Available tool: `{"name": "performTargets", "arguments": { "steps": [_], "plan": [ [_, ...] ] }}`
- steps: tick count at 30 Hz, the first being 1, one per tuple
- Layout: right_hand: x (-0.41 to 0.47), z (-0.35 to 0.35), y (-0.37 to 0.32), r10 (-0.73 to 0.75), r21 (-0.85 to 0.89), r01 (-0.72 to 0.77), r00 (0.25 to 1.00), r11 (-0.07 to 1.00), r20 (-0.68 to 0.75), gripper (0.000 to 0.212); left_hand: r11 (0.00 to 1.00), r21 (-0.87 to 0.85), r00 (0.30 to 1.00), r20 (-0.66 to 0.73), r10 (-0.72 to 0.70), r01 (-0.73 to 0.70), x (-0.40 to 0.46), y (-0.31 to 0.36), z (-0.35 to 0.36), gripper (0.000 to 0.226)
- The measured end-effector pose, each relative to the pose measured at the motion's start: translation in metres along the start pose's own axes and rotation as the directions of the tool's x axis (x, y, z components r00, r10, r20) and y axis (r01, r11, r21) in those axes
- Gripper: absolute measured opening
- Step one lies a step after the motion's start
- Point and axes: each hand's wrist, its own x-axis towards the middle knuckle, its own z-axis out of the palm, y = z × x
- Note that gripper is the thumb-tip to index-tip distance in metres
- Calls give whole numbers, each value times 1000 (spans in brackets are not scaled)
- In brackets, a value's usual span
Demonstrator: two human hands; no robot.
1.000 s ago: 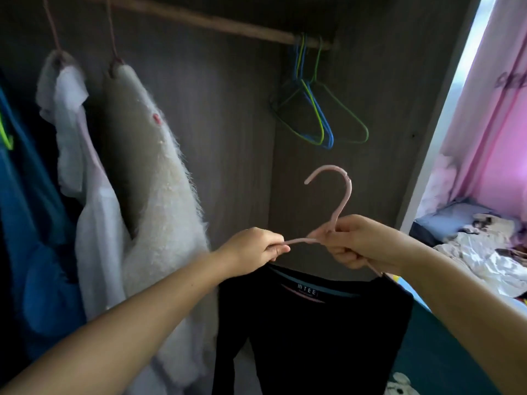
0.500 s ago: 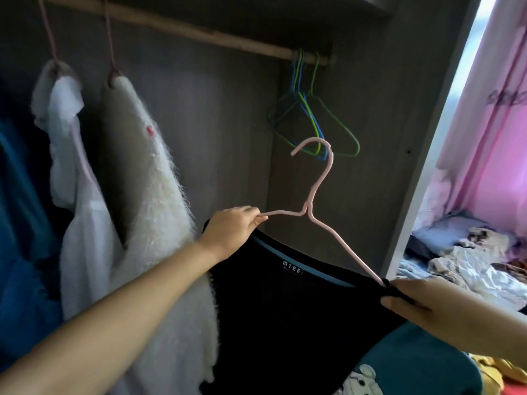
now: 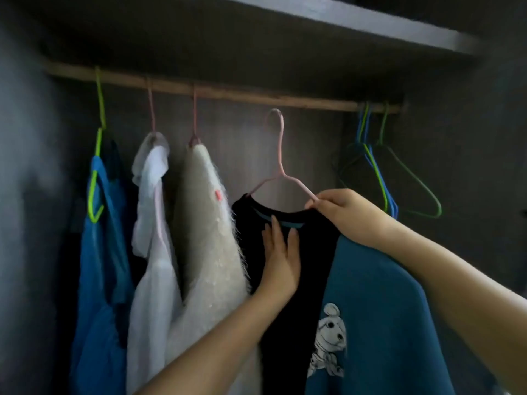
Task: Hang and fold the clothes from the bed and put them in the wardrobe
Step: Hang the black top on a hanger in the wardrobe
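A black shirt (image 3: pixel 316 243) hangs on a pink hanger (image 3: pixel 281 155) inside the wardrobe. The hanger's hook sits just under the wooden rod (image 3: pixel 313 101), and I cannot tell whether it touches the rod. My right hand (image 3: pixel 345 212) grips the hanger's right arm where the shirt's shoulder begins. My left hand (image 3: pixel 281 260) lies flat on the shirt's front below the collar, fingers straight. A teal garment with a dog print (image 3: pixel 379 309) hangs at lower right beneath my right forearm.
On the rod to the left hang a fuzzy cream sweater (image 3: pixel 208 238), a white garment (image 3: pixel 151 223) and a blue garment (image 3: pixel 99 252). Several bare blue and green hangers (image 3: pixel 382 172) hang at the rod's right end. A shelf (image 3: pixel 342 21) runs above.
The hanger with the black shirt rose toward the rod and shifted left. My left hand let go of the hanger and now presses on the shirt. My right hand moved up onto the hanger's arm.
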Motion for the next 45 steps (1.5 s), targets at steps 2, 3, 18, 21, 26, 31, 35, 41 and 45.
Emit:
{"name": "performTargets", "arguments": {
  "steps": [2, 3, 18, 21, 26, 31, 35, 41, 45],
  "plan": [
    [38, -1, -16, -21, 40, 22, 1000, 999, -13, 32, 997, -72, 998, -50, 30, -34, -7, 10, -4, 59],
    [54, -2, -25, -31, 68, 33, 999, 997, -27, 34, 995, -83, 998, -53, 43, -48, -8, 14, -7, 60],
    [145, 74, -52, 110, 260, -117, 993, 959, 40, 36, 995, 87, 998, -44, -36, 40, -5, -9, -44, 80],
    [135, 72, -46, 70, 190, -78, 996, 979, 47, 34, 994, 85, 998, 0, -62, 62, -19, -7, -45, 58],
    [97, 76, -28, 0, 95, 3, 999, 995, -36, 32, 997, 80, 999, 45, -17, 13, -34, -3, -36, 52],
    [32, 89, 11, -4, 43, 8, 996, 999, -87, 30, 996, -1, 991, 101, 84, -84, -61, -1, -5, 57],
    [-34, 73, 52, 192, 138, -181, 979, 974, -71, 46, 987, 24, 973, 175, 149, -156, -107, -5, 39, 66],
    [-136, 22, 114, 431, 118, -418, 894, 901, -124, 41, 978, 10, 897, 401, 185, -206, -153, -5, 116, 72],
    [-243, -17, 168, 587, -40, -607, 782, 794, -209, 37, 969, 73, 836, 523, 165, -237, -185, -10, 171, 57]
  ]
}}
